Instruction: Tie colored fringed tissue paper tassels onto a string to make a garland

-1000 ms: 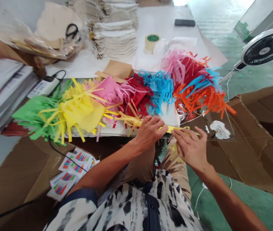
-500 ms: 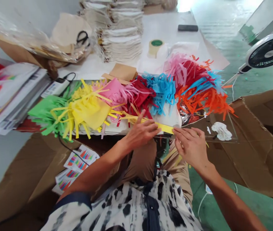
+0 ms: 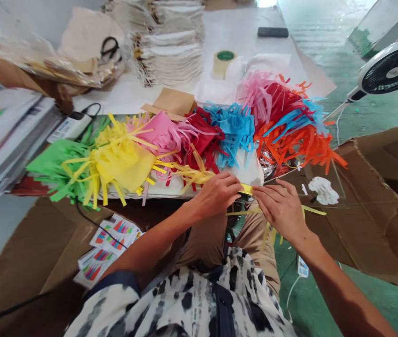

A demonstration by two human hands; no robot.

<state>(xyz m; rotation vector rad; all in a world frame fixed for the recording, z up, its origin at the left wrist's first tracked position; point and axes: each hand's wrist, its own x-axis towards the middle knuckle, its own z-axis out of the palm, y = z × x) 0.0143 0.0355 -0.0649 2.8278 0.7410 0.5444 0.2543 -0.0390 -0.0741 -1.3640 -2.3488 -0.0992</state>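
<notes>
At the table's front edge, my left hand is closed, its fingers curled over a folded yellow fringed strip. Loose yellow strands fan out to its left across the table, and others dangle near my knees. Close beside it, my right hand pinches the other end of the strip, fingers pressed together. Only a short piece of yellow shows between the two hands. A yellow fringed bundle and a green one lie left of my hands. Pink, red and blue fringed bundles lie behind them.
More fringed pieces, orange among them, are heaped at the right. A tape roll and a dark flat block sit farther back. A fan stands right. Cardboard flanks the table; stacked papers lie left.
My left hand has slid right along the yellow strip, towards my right hand, and its fingers have curled. More yellow strands now hang out near my right hand. The view has shifted slightly.
</notes>
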